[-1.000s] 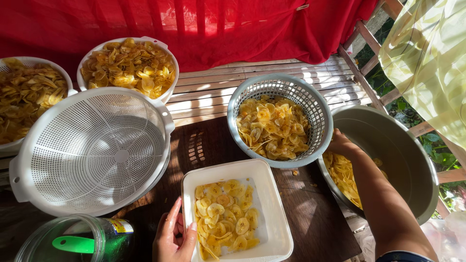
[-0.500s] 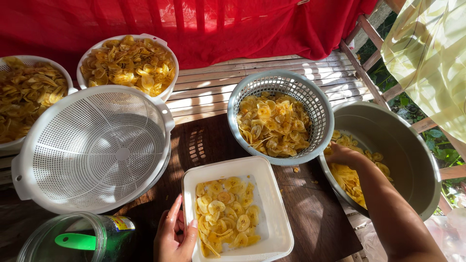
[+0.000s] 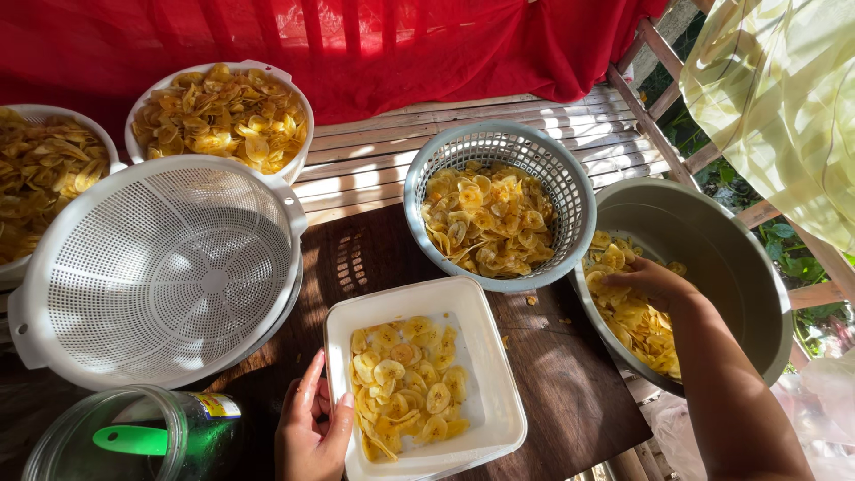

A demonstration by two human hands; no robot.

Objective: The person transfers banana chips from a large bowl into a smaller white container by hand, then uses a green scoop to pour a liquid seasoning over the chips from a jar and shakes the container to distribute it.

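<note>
My left hand (image 3: 310, 428) rests against the left rim of a white square container (image 3: 494, 383) that holds a layer of yellow banana chips (image 3: 405, 387). My right hand (image 3: 650, 283) reaches down into a large grey basin (image 3: 712, 240) at the right, its fingers curled over the chips (image 3: 637, 325) piled inside. Whether it grips any chips I cannot see. A grey mesh basket (image 3: 499, 147) full of chips sits just behind the container, between both hands.
A big empty white colander (image 3: 160, 267) stands at the left. Behind it are two white bowls (image 3: 218, 71) (image 3: 27, 116) heaped with chips. A clear jar with a green scoop (image 3: 134, 438) sits at the bottom left. A red cloth (image 3: 401, 36) hangs behind the slatted bench.
My right hand has moved deeper into the grey basin, onto the chips. The left hand has stayed at the container's rim.
</note>
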